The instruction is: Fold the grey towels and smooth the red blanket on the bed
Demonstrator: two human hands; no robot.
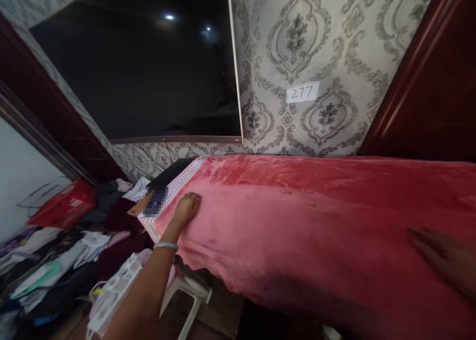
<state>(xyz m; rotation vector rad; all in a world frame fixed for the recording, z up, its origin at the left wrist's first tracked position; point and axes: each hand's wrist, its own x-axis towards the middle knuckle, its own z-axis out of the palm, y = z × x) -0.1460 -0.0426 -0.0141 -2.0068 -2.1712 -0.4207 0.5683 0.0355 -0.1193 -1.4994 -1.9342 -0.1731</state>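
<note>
A red-pink plush blanket [305, 216] with a striped edge lies spread over a raised surface against the wall. My left hand [187, 207] rests on the blanket near its left striped end, fingers curled and closed against the fabric, a pale bangle on the wrist. My right hand [446, 260] is at the right edge of the view, blurred by motion, lying on the blanket with fingers stretched out toward the left.
A large dark screen [141, 67] hangs on the patterned wall, with a paper label reading 277 [302, 92] beside it. A red box [65, 203] and a heap of clothes [55, 260] lie at the left. A white plastic stool [191, 293] stands below the blanket's edge.
</note>
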